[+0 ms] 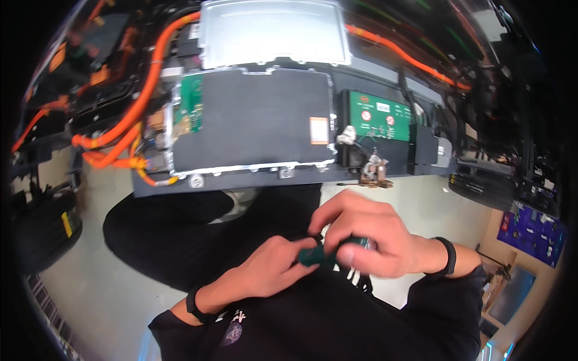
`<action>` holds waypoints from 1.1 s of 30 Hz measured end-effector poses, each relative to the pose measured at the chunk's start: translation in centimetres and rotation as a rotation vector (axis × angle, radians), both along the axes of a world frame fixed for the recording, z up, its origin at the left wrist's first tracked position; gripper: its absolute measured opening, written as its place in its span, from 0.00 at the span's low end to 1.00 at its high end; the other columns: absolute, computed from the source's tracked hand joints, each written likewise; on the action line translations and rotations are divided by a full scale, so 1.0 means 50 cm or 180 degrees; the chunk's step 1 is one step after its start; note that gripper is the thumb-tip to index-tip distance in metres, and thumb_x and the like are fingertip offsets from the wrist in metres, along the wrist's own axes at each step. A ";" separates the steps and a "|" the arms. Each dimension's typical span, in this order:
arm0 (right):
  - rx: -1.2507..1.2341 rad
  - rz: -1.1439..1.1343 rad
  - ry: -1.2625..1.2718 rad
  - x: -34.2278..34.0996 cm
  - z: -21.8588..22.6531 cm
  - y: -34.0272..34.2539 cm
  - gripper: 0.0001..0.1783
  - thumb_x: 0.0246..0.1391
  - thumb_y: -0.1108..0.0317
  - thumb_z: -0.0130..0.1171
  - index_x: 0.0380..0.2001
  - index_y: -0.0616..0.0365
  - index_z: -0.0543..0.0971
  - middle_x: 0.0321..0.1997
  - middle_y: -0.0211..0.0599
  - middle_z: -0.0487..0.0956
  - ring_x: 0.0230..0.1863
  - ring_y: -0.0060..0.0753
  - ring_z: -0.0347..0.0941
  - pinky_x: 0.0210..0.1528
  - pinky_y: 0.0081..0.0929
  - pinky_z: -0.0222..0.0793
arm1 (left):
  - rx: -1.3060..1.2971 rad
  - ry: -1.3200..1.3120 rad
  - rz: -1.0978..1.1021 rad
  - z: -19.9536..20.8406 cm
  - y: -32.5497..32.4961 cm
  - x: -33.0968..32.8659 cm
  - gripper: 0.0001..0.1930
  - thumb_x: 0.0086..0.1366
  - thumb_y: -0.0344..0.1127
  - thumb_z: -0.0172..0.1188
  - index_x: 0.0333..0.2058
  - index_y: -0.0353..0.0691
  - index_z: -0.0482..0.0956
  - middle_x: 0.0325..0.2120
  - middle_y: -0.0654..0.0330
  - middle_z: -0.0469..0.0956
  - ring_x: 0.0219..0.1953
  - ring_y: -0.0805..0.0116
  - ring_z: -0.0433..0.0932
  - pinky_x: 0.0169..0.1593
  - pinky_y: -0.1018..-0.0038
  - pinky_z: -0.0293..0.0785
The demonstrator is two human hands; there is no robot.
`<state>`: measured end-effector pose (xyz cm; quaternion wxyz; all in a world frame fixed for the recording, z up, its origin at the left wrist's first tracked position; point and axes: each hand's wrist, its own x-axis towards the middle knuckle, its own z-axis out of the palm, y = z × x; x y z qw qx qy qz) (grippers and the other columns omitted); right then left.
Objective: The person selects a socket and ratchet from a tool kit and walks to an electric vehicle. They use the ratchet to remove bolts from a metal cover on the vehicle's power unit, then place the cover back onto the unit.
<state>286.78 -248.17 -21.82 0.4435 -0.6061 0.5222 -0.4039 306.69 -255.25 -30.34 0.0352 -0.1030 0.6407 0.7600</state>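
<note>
Close to my body, both hands meet on a small dark green object with a shiny end piece; blur and fingers hide its kind. My left hand pinches its left end between thumb and fingers. The right hand curls over the other end, fingers bent around it. Beyond the hands lies an opened flat metal housing, with a black sheet over most of its inside. A green circuit board shows along its left side. Neither hand touches the housing.
A silvery metal cover stands behind the housing. Thick orange cables run at the left and far right. A green panel and brass-coloured terminals sit to the right. Tyres flank the work; a purple tool board is far right.
</note>
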 end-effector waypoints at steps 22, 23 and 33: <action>-0.1524 0.1517 0.0226 0.155 0.643 -0.054 0.27 0.53 0.60 0.57 0.54 0.61 0.71 0.54 0.48 0.75 0.52 0.48 0.73 0.45 0.41 0.73 | -0.2328 -0.1515 -0.0427 0.283 -0.027 0.215 0.09 0.58 0.38 0.61 0.30 0.39 0.81 0.23 0.44 0.79 0.31 0.42 0.79 0.37 0.53 0.77; -0.1607 0.1350 0.0363 0.127 0.708 -0.003 0.27 0.53 0.60 0.57 0.55 0.61 0.71 0.54 0.49 0.75 0.52 0.47 0.73 0.45 0.42 0.73 | -0.2321 -0.1657 -0.0691 0.333 -0.013 0.192 0.09 0.58 0.39 0.61 0.31 0.39 0.81 0.24 0.44 0.79 0.31 0.42 0.79 0.37 0.53 0.77; -0.2479 -0.0502 0.2410 -0.141 1.139 0.717 0.33 0.53 0.52 0.56 0.59 0.59 0.68 0.57 0.50 0.74 0.54 0.45 0.72 0.47 0.46 0.73 | -0.2972 -0.2676 -0.1502 0.461 0.185 -0.031 0.12 0.55 0.44 0.63 0.27 0.42 0.86 0.23 0.51 0.81 0.29 0.52 0.82 0.38 0.60 0.77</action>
